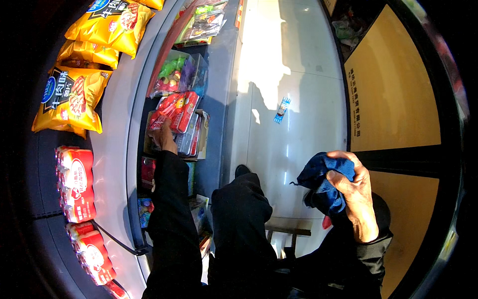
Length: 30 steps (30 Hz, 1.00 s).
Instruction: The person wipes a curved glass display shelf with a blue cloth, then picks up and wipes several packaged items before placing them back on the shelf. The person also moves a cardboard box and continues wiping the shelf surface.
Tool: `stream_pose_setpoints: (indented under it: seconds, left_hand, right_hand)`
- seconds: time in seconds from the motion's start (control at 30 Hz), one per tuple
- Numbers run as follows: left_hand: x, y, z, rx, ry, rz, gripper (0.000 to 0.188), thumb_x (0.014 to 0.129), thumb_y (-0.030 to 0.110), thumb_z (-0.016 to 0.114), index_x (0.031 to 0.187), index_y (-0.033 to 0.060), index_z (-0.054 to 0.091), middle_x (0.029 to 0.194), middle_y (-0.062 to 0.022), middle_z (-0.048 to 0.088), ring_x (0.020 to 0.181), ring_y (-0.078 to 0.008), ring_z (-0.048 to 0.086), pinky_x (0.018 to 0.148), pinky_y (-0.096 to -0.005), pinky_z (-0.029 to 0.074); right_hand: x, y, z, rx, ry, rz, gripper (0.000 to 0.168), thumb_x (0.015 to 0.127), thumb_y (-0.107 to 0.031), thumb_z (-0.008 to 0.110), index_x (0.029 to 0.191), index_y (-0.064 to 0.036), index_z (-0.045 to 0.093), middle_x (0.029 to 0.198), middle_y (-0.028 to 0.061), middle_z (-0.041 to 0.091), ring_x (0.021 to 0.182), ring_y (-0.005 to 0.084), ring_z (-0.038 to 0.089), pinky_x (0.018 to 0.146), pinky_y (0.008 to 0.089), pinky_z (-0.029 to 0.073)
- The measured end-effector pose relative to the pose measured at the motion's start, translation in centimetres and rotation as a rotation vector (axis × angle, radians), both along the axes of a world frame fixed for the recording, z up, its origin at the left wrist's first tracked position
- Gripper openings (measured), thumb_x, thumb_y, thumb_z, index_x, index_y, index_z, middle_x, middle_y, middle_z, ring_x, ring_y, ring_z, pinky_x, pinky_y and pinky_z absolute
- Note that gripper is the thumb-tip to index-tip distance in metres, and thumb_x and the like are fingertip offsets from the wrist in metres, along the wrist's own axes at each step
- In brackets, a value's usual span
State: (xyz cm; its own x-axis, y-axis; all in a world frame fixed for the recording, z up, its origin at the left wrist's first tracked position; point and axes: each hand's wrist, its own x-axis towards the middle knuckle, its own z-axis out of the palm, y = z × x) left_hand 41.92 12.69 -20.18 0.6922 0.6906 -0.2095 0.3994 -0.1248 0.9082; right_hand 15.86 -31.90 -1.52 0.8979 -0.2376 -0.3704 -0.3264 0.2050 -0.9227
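My left hand reaches onto the low shelf at left and grips a red printed package, its fingers partly hidden against the wrapping. Beneath that package, clear plastic cases and other flat packs stand in an open cardboard box. On the other side, my right hand holds a crumpled dark blue cloth above the floor, thumb pressed into its folds. A loose dark thread or cord end sticks out from the cloth's left edge.
Yellow chip bags and shrink-wrapped red bottle packs line the upper shelf. Plastic tubs of small toys stand farther along below. A blue wrapper lies on the tiled floor. Cardboard cartons flank the right side.
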Motion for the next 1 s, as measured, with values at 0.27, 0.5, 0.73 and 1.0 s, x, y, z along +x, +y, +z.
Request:
stream_pose_setpoints:
  seconds: [0.27, 0.5, 0.73, 1.0]
  left_hand:
    - [-1.3, -2.3, -2.0, -0.337, -0.029, -0.049, 0.065, 0.076, 0.024, 0.084, 0.127, -0.0031, 0.056, 0.124, -0.0198, 0.062, 0.112, -0.0310, 0.061, 0.089, -0.0429, 0.053]
    - [-2.3, -1.3, -1.7, -0.366, -0.075, -0.318, 0.046, 0.088, 0.024, 0.073, 0.130, 0.0113, 0.060, 0.129, -0.0101, 0.059, 0.115, -0.0266, 0.056, 0.103, -0.0400, 0.043]
    - [-2.9, -3.3, -1.0, -0.547, 0.004, -0.298, 0.040, 0.091, 0.027, 0.067, 0.127, 0.0120, 0.057, 0.122, -0.0099, 0.057, 0.116, -0.0234, 0.052, 0.101, -0.0397, 0.041]
    - [-2.8, -4.7, 0.4, -0.528, -0.012, -0.308, 0.038, 0.088, 0.026, 0.074, 0.119, 0.0126, 0.058, 0.115, -0.0083, 0.053, 0.108, -0.0219, 0.055, 0.096, -0.0372, 0.050]
  right_hand:
    - [0.0, -0.2, 0.7, 0.018, 0.066, -0.005, 0.035, 0.085, -0.003, 0.076, 0.118, -0.008, 0.068, 0.100, 0.0000, 0.067, 0.083, 0.0075, 0.061, 0.077, 0.0247, 0.054]
    - [0.2, 0.0, 0.5, -0.012, 0.013, 0.010, 0.035, 0.084, -0.003, 0.076, 0.118, -0.008, 0.068, 0.098, 0.0005, 0.067, 0.082, 0.0069, 0.061, 0.076, 0.0249, 0.054]
    - [0.2, 0.0, 1.0, -0.037, 0.022, 0.022, 0.035, 0.084, -0.002, 0.075, 0.118, -0.008, 0.068, 0.098, 0.0005, 0.067, 0.083, 0.0067, 0.061, 0.076, 0.0244, 0.053]
    - [0.0, -0.3, 1.2, -0.036, 0.017, 0.007, 0.035, 0.084, -0.002, 0.075, 0.118, -0.008, 0.068, 0.099, 0.0004, 0.067, 0.084, 0.0071, 0.061, 0.080, 0.0245, 0.052]
